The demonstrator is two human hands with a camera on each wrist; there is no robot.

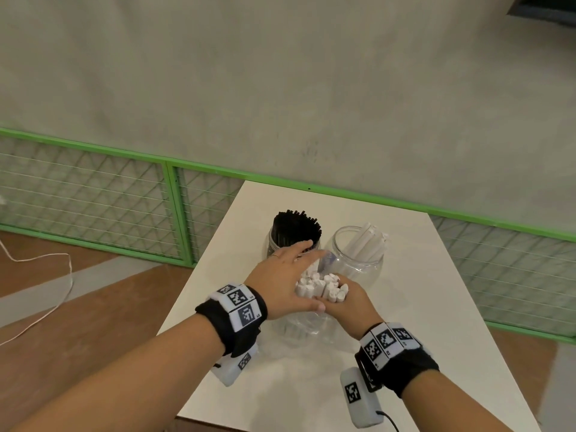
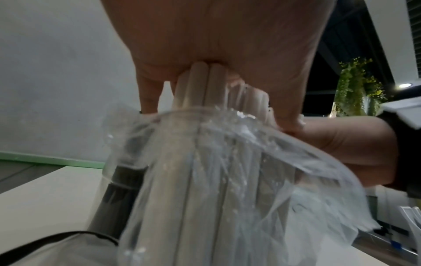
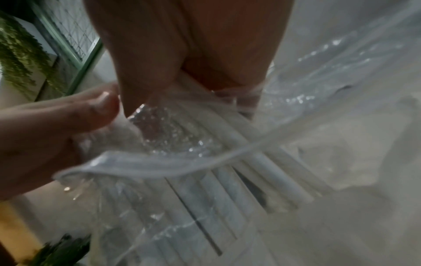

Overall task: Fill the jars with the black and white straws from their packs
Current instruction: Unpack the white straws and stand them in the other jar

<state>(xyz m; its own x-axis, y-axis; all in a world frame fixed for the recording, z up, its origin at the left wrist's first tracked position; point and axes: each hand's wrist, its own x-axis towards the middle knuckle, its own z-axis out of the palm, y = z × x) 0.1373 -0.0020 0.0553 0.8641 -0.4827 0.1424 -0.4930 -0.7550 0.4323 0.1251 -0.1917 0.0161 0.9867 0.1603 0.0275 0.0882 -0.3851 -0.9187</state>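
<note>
A bundle of white straws (image 1: 321,286) stands upright in a clear plastic pack (image 1: 296,330) at the middle of the white table (image 1: 420,307). My right hand (image 1: 346,304) grips the bundle from the right, fingers curled round straws and plastic (image 3: 159,165). My left hand (image 1: 280,275) lies against the bundle's left side with its fingers straight and its palm (image 2: 216,36) pressed on the straw tops (image 2: 205,86). Behind stand a jar packed with black straws (image 1: 296,229) and a clear jar holding a few white straws (image 1: 358,257).
The table's left edge runs close by my left forearm, and its far edge meets a green mesh railing (image 1: 174,213). A white cord (image 1: 62,282) lies on the brown floor at left. The two jars stand side by side just beyond my hands.
</note>
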